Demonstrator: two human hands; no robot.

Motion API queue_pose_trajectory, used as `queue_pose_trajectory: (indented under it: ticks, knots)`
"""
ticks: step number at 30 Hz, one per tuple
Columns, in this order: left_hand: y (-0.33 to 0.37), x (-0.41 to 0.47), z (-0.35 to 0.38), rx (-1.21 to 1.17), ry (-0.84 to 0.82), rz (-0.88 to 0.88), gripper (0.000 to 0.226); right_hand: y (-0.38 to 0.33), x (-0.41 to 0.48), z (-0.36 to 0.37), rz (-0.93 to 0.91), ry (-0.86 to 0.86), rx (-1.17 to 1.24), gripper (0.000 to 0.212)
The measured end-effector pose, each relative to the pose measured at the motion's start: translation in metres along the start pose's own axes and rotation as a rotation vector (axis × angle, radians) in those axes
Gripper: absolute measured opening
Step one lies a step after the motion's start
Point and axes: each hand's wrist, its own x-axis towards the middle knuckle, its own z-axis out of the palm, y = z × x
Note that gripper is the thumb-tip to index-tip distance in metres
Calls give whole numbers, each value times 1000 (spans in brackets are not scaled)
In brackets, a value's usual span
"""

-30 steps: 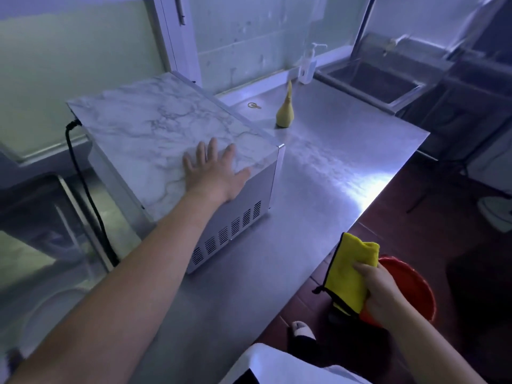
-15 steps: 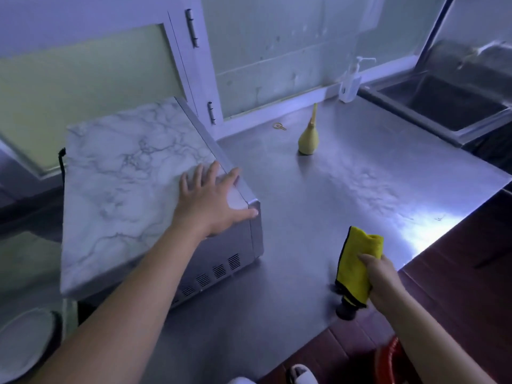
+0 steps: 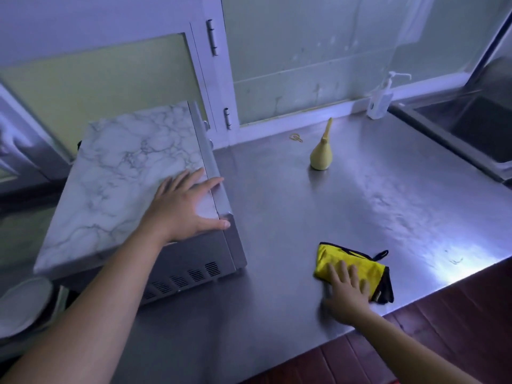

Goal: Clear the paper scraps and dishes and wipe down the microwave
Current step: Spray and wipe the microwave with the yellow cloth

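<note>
"Microwave [image 3: 124,176] first. Where does it stand?" the picture editor asks.

"At the left end of the steel table [image 3: 277,212], set at an angle, with its vented side toward the near edge and a marble-patterned sheet over its top," the captioner replies. "The person's left hand [image 3: 182,209] lies flat on that top by the near right corner. The fingers [image 3: 191,180] are straight and spread, the thumb is at the corner itself, and the hand holds nothing. It reads as a bracing hand, there to stop the oven sliding."

"And the cloth?"

"A yellow cloth [image 3: 352,266] with black trim lies folded by the table's near edge, well apart from the microwave. The right hand [image 3: 346,289] presses it down with flat, splayed fingers and does not grip it. Either the table is being wiped or the cloth is parked before the oven's turn."

"Anything in the way?"

"Little. A yellow pear-shaped bulb [image 3: 321,156] stands upright toward the far edge. Just behind it is a small looped item [image 3: 296,137], too small to identify. A pump bottle [image 3: 381,101] sits at the far edge beside the sink [image 3: 476,126]. A white plate [image 3: 22,306] shows past the table's left end, lower down. No paper scraps are visible. A hinged door [image 3: 110,70] stands close behind the microwave."
</note>
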Motion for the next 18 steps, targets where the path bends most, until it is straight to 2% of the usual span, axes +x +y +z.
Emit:
queue_pose_trajectory:
  ticks: [3, 5, 7, 10, 12, 16, 18]
  knots:
    - [5, -3, -5, -31, -26, -7, 104, -6, -5, 8, 43, 56, 37, 81]
    - [7, -9, -8, -130, -8, -13, 92, -10, -5, -11, 56, 41, 92, 66]
    - [5, -18, -8, -268, 42, -13, 74, -18, -6, -39, 22, 45, 248, 51]
    - [-12, -33, -3, -449, 172, -49, 49, -43, -11, -88, -181, 107, 518, 30]
    - [-35, -45, -1, -493, 261, -167, 44, -70, -22, -120, -331, 126, 645, 17]
    - [-90, -67, -8, -316, 389, -464, 44, -144, -42, -164, -605, 239, 717, 18]
    - [-105, -72, -13, -143, 370, -585, 56, -185, -47, -175, -727, 312, 672, 25]
